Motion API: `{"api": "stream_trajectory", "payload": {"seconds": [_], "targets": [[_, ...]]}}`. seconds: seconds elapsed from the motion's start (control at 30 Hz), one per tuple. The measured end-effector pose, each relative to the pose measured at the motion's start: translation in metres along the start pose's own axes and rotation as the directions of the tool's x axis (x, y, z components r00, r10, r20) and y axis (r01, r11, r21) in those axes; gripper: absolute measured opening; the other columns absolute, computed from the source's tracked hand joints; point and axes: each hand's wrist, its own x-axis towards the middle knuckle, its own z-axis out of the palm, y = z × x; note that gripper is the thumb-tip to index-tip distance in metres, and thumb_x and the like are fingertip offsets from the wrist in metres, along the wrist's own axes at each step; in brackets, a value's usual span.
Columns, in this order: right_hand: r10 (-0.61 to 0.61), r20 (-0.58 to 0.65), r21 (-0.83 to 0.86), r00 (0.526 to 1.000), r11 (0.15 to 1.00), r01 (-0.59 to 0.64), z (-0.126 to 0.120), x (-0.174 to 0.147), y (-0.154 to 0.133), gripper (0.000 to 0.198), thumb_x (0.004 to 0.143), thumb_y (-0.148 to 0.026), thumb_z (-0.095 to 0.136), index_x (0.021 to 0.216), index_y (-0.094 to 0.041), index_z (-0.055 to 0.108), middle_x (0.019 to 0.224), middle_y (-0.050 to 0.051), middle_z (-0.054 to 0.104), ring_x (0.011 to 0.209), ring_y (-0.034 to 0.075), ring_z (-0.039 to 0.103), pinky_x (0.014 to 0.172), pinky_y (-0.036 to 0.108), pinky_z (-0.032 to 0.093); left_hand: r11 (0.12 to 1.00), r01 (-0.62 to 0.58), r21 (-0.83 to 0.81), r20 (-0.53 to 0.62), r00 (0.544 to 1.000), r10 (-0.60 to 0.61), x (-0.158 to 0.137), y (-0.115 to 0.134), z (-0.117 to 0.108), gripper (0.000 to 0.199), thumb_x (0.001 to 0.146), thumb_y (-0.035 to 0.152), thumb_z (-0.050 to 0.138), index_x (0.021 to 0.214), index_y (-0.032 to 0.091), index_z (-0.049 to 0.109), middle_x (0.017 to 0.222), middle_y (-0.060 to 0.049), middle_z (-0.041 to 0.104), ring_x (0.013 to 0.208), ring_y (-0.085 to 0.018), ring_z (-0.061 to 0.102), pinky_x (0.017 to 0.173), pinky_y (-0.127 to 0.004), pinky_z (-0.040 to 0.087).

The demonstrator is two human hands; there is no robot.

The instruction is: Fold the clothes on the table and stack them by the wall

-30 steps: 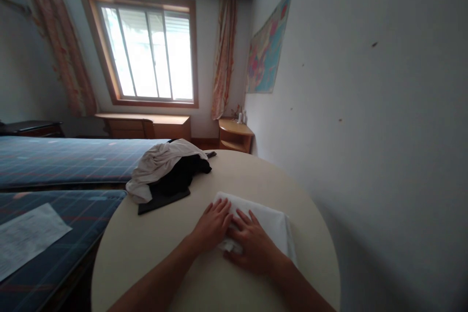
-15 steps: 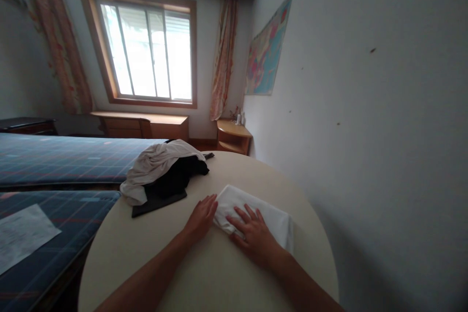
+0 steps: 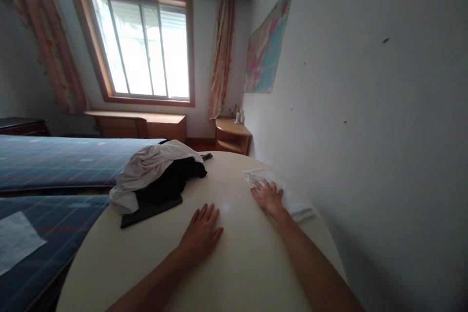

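A folded white cloth [image 3: 292, 202] lies near the right edge of the round cream table [image 3: 234, 273]. On top of it rests my right hand [image 3: 268, 197], fingers spread and palm down, covering part of the cloth. My left hand [image 3: 202, 231] is flat on the bare tabletop, fingers stretched out, apart from the cloth and holding nothing. To the left of my hands is a heap of clothes: a crumpled whitish garment [image 3: 153, 161] over a black garment [image 3: 171, 180], both on a dark flat piece [image 3: 151, 212].
Beds with blue plaid mattresses [image 3: 73, 161] stand left of the table, one with a paper sheet [image 3: 18, 241] on it. The white wall [image 3: 383, 156] runs close along the right. A wooden corner shelf [image 3: 233, 129] and a desk [image 3: 146, 117] are at the back.
The white cloth has moved right and away from me, under my right hand. My left hand has left the cloth's edge and come nearer, flat on the table.
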Motion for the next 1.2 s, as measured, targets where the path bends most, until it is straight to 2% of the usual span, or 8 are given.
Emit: {"api": "stream_trajectory", "payload": {"seconds": [0.33,0.57,0.77,0.87,0.97,1.07,1.2], "targets": [[0.142,0.021,0.005,0.990,0.990,-0.143,-0.004,0.060,0.023,0.063,0.093,-0.064,0.022,0.151,-0.041,0.028,0.162,0.002,0.018,0.145,0.039,0.012,0.107,0.068,0.012,0.999,-0.012,-0.047,-0.023,1.000,0.011,0.001,-0.002,0.004,0.060,0.095,0.044,0.038,0.149,0.017,0.039,0.160,-0.010,0.025,0.149,-0.030,0.016,0.120,-0.052,0.017],[0.127,0.031,0.016,0.991,0.992,-0.127,-0.005,0.067,0.025,0.068,0.091,-0.068,0.024,0.152,-0.038,0.028,0.163,0.004,0.016,0.145,0.041,0.010,0.108,0.068,0.010,0.999,0.001,-0.052,-0.032,0.999,-0.003,0.004,-0.002,0.004,0.060,0.093,0.043,0.041,0.148,0.018,0.041,0.159,-0.008,0.027,0.149,-0.029,0.018,0.121,-0.051,0.017],[-0.006,0.026,-0.033,1.000,0.999,0.007,-0.005,0.028,0.005,0.067,0.095,-0.057,0.028,0.154,-0.024,0.028,0.162,0.007,0.018,0.146,0.037,0.013,0.113,0.057,0.014,0.999,0.011,-0.039,-0.049,0.999,-0.013,0.003,0.001,-0.003,0.059,0.091,0.042,0.044,0.144,0.018,0.045,0.157,-0.010,0.033,0.147,-0.030,0.023,0.120,-0.051,0.018],[-0.117,0.053,-0.019,0.992,0.993,0.118,-0.002,-0.003,-0.013,0.068,0.095,-0.059,0.024,0.151,-0.020,0.036,0.161,0.008,0.023,0.147,0.036,0.013,0.115,0.053,0.014,0.999,0.007,-0.041,-0.060,0.998,-0.010,0.002,0.001,-0.006,0.058,0.091,0.043,0.044,0.143,0.018,0.046,0.156,-0.011,0.035,0.146,-0.030,0.025,0.120,-0.050,0.019],[-0.193,0.080,0.027,0.978,0.981,0.191,0.001,-0.034,-0.027,0.073,0.095,-0.061,0.022,0.151,-0.016,0.035,0.159,0.011,0.028,0.147,0.033,0.017,0.116,0.048,0.013,0.999,-0.011,-0.047,-0.089,0.996,0.007,0.001,0.000,-0.006,0.057,0.090,0.044,0.046,0.141,0.018,0.049,0.154,-0.011,0.039,0.145,-0.030,0.028,0.119,-0.047,0.022],[-0.231,0.073,0.064,0.970,0.972,0.227,0.006,-0.059,-0.031,0.076,0.094,-0.062,0.025,0.152,-0.014,0.032,0.159,0.012,0.027,0.147,0.031,0.019,0.116,0.045,0.015,0.999,-0.022,-0.046,-0.116,0.993,0.016,0.001,-0.002,-0.005,0.057,0.089,0.043,0.048,0.140,0.017,0.050,0.152,-0.011,0.041,0.143,-0.029,0.031,0.119,-0.045,0.023],[-0.269,0.026,0.093,0.963,0.960,0.265,0.009,-0.079,-0.024,0.073,0.095,-0.061,0.025,0.153,-0.017,0.032,0.161,0.010,0.024,0.148,0.028,0.016,0.117,0.044,0.012,0.999,-0.020,-0.044,-0.141,0.990,0.014,0.001,-0.003,-0.003,0.057,0.088,0.043,0.050,0.139,0.018,0.052,0.152,-0.010,0.043,0.142,-0.029,0.033,0.118,-0.044,0.025]]}}
